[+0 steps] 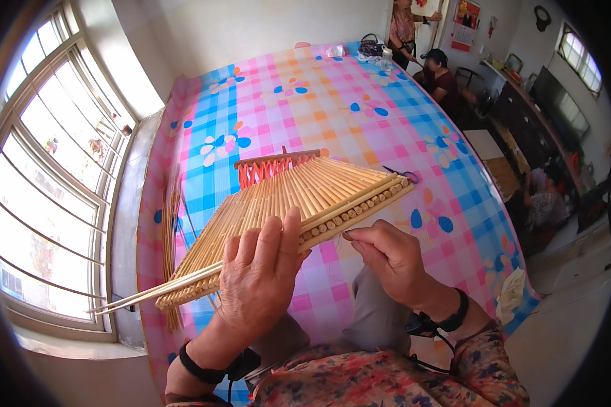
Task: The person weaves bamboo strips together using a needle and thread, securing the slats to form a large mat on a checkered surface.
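The hands are apart: the left hand (258, 275) clamps the near edge of a cane panel (265, 201), seemingly steadying its cut ends toward the right hand (392, 261), whose thumb and forefinger pinch together, on what I can't tell. The panel tilts over the bed (332, 129); loose canes (171, 247) lie along the bed's left edge. A clear bottle (386, 59) and dark bag (370, 47) occupy its far right corner, contents indistinct.

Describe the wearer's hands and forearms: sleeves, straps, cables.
Ungloved left hand, ungloved right hand. Each wrist wears a black strap with a dark boxy module and thin black cable. Sleeves: multicoloured floral fabric.
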Demonstrator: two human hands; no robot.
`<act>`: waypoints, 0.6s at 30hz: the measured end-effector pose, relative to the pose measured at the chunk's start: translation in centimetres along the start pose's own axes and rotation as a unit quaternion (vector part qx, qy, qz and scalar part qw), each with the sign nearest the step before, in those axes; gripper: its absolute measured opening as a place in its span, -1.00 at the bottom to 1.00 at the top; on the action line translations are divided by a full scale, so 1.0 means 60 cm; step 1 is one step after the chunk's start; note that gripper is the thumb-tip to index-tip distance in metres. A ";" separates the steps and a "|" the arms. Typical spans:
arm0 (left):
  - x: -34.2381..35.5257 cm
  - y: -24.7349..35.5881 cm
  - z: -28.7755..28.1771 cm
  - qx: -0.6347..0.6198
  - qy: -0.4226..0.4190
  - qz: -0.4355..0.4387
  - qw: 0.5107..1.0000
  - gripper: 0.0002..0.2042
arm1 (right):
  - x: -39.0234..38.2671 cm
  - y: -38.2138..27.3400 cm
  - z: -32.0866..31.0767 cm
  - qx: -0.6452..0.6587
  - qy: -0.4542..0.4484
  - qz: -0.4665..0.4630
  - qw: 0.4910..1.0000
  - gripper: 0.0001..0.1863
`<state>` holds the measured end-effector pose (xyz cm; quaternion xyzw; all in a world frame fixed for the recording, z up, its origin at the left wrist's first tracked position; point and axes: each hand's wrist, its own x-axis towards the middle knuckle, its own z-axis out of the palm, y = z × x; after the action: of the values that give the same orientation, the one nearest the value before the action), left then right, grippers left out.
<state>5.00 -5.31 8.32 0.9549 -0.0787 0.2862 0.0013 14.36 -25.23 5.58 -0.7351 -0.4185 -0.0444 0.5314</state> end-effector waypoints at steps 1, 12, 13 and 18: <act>-0.005 -0.001 0.001 -0.001 0.012 -0.001 1.000 -0.40 | -0.002 -0.002 0.003 0.020 0.010 0.009 1.000 -0.82; -0.004 0.000 -0.001 -0.021 0.049 0.032 0.998 -0.41 | -0.027 0.003 -0.004 0.026 0.000 0.040 0.999 -0.77; -0.004 -0.001 0.001 -0.015 0.056 0.037 0.998 -0.43 | -0.030 -0.001 -0.006 0.030 -0.006 0.070 0.997 -0.77; -0.003 -0.004 0.001 -0.016 0.063 0.033 0.997 -0.47 | -0.039 -0.011 -0.020 0.054 -0.031 0.119 0.991 -0.78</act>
<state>4.94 -5.03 8.16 0.9316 -0.1146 0.3448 0.0120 12.86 -27.45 5.39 -0.7512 -0.3460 0.0650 0.5584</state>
